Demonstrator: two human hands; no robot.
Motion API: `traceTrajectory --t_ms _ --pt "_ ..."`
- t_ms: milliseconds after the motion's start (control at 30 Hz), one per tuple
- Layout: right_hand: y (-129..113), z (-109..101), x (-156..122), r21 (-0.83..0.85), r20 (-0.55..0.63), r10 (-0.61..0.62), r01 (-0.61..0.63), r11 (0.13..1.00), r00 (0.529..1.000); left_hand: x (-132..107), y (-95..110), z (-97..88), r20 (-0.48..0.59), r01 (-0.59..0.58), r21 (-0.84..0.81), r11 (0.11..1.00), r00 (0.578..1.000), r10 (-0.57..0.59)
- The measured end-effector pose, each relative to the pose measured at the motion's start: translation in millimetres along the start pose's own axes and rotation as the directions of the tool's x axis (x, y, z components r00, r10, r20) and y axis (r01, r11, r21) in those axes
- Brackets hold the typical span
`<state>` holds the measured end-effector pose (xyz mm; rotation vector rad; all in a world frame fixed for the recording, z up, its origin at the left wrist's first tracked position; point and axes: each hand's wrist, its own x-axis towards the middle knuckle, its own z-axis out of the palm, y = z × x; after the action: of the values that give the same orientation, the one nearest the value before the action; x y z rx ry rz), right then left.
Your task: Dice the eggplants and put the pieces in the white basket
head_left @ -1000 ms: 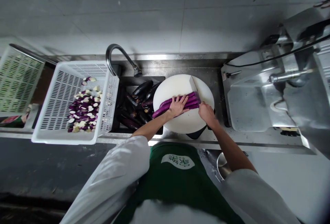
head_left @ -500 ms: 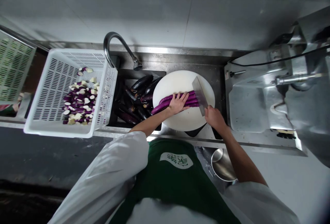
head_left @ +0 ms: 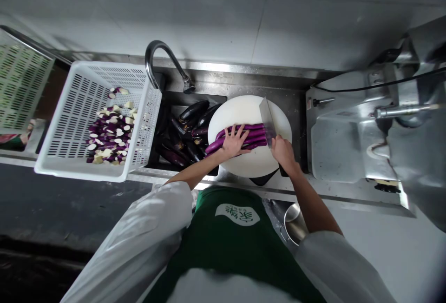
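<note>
Several purple eggplants (head_left: 256,133) lie side by side across a round white cutting board (head_left: 240,108). Over them my left hand (head_left: 234,142) rests flat with fingers spread, pressing on their tops. My right hand (head_left: 283,150) is closed round the handle of a cleaver (head_left: 267,119), its broad blade standing at the right ends of the eggplants and touching them. The handle is mostly hidden in my fist. Dark whole eggplants (head_left: 193,111) fill the sink just left of the board.
A white slotted basket (head_left: 80,170) at the left holds cut eggplant pieces (head_left: 111,135). Between basket and board rises a curved faucet (head_left: 149,59). Metal equipment (head_left: 411,145) with a clear tray stands at the right. A metal pot (head_left: 295,226) sits below the counter edge.
The cleaver and my right hand have shifted slightly left along the eggplants. My left hand has also slid a little left, still spread on them. The whole view has tilted slightly.
</note>
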<state>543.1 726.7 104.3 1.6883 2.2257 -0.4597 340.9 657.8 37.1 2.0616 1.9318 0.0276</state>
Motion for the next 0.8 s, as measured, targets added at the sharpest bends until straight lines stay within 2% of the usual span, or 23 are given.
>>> traceTrajectory --t_ms 100,233,400,600,700,800 --pt "0.6 -7.2 -13.1 -0.019 -0.012 0.003 -0.004 1.0 1.0 -5.4 -2.8 2.3 -0.008 -0.017 0.0 1.0 1.0 0.017" --pt "-0.9 -10.6 -22.0 -0.017 0.047 -0.021 0.022 1.0 0.999 -3.3 -3.2 3.1 0.003 -0.02 -0.002 1.0 1.0 0.02" --pt "-6.7 -5.9 -8.8 -0.003 0.075 -0.043 0.044 0.999 0.996 -0.4 -5.1 2.9 0.009 -0.059 -0.012 0.998 0.998 0.059" --pt "-24.9 14.5 13.3 0.005 0.022 -0.018 0.017 1.0 1.0 1.9 -9.4 4.6 -0.029 -0.084 0.046 0.995 0.996 0.086" --pt "-23.8 11.3 11.3 -0.006 0.016 -0.027 0.027 1.0 1.0 0.8 -10.0 6.2 -0.073 -0.088 0.049 0.995 0.993 0.092" --pt "-20.0 -0.9 -2.1 -0.037 -0.018 -0.016 0.015 0.999 1.0 0.2 -10.6 8.1 -0.092 -0.094 0.044 0.995 0.991 0.098"
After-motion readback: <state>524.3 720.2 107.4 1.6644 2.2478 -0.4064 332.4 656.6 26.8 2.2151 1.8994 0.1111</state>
